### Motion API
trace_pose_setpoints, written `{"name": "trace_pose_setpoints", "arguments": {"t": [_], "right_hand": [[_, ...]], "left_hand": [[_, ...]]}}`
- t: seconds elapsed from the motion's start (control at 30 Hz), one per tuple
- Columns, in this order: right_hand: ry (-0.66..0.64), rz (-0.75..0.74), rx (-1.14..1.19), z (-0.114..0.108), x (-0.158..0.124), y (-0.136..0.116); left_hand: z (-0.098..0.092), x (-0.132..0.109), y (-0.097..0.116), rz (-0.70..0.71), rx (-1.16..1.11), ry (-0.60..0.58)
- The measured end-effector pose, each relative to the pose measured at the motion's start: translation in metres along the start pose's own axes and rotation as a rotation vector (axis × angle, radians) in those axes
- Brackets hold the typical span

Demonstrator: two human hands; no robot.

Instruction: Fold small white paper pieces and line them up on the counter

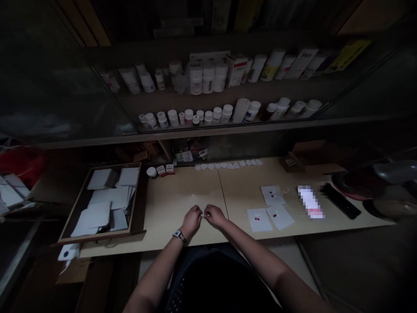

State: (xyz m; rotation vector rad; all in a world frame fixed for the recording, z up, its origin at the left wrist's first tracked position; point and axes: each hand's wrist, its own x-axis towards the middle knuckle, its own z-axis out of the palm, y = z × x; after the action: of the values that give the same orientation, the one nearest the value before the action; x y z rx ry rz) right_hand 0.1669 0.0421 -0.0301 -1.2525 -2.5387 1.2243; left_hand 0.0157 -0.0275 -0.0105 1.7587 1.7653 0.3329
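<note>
My left hand (191, 220), with a watch on its wrist, and my right hand (215, 216) meet over the desk near its front edge. Between their pinched fingertips is a small white folded paper (202, 215), mostly hidden by the fingers. To the right lie three square white papers: one at the back (273, 200), one at the front left (262, 225) and one at the front right (284, 221). Each bears small dark red pills, and pale ones show on some. A row of small white folded packets (217, 166) runs along the back of the desk.
On the left, a wooden drawer tray (138, 204) holds stacks of white paper. A white-capped jar (151, 172) and small boxes (165, 169) stand behind. Right are a lit phone (309, 202), a dark handset (342, 202) and an open carton (308, 158). Shelves of bottles (208, 78) rise above.
</note>
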Motion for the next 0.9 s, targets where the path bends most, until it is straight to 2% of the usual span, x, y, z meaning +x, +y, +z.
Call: {"name": "trace_pose_setpoints", "arguments": {"t": [0.2,0.4,0.6,0.77,0.9], "right_hand": [[-0.006,-0.031,-0.016,-0.002,-0.001,-0.003],[-0.018,-0.006,-0.051,-0.006,-0.001,-0.008],[-0.015,-0.065,-0.077,-0.003,-0.006,-0.006],[-0.032,-0.062,-0.141,0.0,-0.006,-0.006],[-0.034,-0.031,-0.146,-0.002,-0.001,-0.009]], "left_hand": [[-0.002,0.012,0.004,-0.042,0.091,-0.094],[-0.003,0.013,0.006,-0.073,0.121,-0.114],[-0.002,0.016,0.008,-0.137,0.121,-0.165],[0.003,0.019,0.012,-0.154,0.133,-0.157],[0.006,0.015,0.01,-0.222,0.134,-0.11]]}}
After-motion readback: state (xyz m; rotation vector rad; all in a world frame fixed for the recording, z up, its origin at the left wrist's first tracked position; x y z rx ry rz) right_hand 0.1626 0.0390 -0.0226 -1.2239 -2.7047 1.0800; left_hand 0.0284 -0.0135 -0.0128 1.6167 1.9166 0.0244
